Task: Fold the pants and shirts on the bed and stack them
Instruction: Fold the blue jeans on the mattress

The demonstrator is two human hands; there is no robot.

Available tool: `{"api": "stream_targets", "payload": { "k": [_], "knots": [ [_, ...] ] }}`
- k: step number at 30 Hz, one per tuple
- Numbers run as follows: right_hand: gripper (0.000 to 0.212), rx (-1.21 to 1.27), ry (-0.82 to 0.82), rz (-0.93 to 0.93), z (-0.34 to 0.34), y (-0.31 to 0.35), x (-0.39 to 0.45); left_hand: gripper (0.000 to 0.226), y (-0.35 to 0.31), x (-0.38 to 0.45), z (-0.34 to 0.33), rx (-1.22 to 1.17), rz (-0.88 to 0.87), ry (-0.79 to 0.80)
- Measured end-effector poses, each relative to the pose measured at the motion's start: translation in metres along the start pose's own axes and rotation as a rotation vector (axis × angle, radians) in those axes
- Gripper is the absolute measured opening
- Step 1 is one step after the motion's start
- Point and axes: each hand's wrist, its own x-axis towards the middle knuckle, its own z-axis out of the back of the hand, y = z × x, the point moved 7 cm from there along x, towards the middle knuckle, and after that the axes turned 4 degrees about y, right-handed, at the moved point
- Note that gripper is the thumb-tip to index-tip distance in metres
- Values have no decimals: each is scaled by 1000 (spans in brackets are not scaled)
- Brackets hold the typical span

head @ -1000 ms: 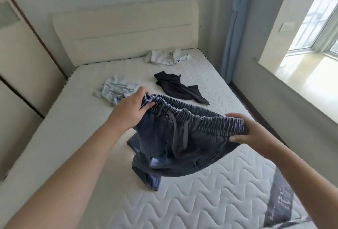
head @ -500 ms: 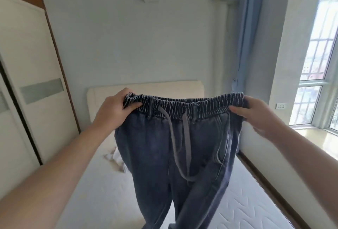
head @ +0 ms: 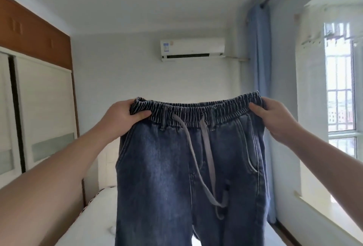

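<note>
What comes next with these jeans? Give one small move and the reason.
Probably bring the two waistband corners together to fold the jeans in half lengthwise. The left hand and right hand each grip one end of the elastic waistband, held up and spread flat, with the legs hanging free above the bed.

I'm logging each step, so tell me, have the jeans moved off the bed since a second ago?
Yes. The jeans have gone up: a second ago they sagged onto the mattress; now both hands hold the waistband high, the legs hanging above it.

No legible text or labels anywhere.
</note>
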Motion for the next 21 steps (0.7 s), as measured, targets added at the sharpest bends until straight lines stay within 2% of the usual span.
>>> {"api": "stream_targets", "payload": {
  "k": [2, 5, 7, 9, 14, 18, 21],
  "knots": [
    [15, 0, -4, 29, 1, 9, 2, 13, -8, 6, 11, 9, 5, 5],
    [20, 1, 19, 22, 0, 17, 0, 32, -14, 9, 22, -63, 24, 22],
    [31, 47, 40, -8, -2, 19, -3, 39, -11, 7, 25, -184, 49, 24],
    [41, 114, 35, -53, -2, 15, -6, 35, -6, 1, 19, -358, 105, 65],
    [31, 252, 49, -242, -13, -9, -9, 34, 2, -14, -7, -713, 285, 166],
    [23, 389, 54, -398, -23, -22, -16, 34, 12, -23, -23, -867, 440, 64],
    [17, 441, -49, -472, -34, -34, -23, 28, 11, -30, -41, -923, 572, 4]
  ]
}}
